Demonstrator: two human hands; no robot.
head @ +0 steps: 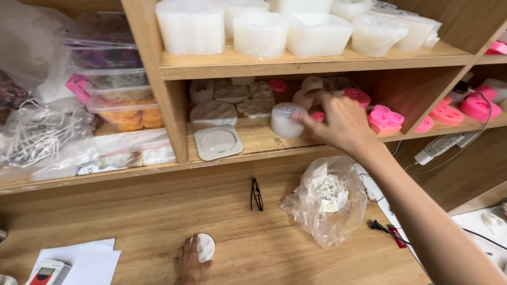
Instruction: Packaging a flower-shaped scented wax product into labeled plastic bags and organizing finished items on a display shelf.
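My right hand (338, 122) reaches up to the lower shelf (264, 142), its fingertips touching a round white cylindrical mould (284, 120). Whether the fingers grip the mould or only touch it is unclear. My left hand (189, 262) rests low on the wooden table (158, 221), holding a small white oval piece (205, 246) flat against the surface. Pale flat moulds (214, 112) and a white square lid-like mould (217, 141) lie to the left of the cylinder. Pink moulds (385, 119) sit to its right.
Large white moulds (264, 31) line the upper shelf. A clear plastic bag (327, 203) with white pieces stands on the table, black glasses (256, 193) beside it. White paper (79, 258), a small red-and-white device (47, 272), clear boxes (116, 89) at left, a power strip (441, 146) at right.
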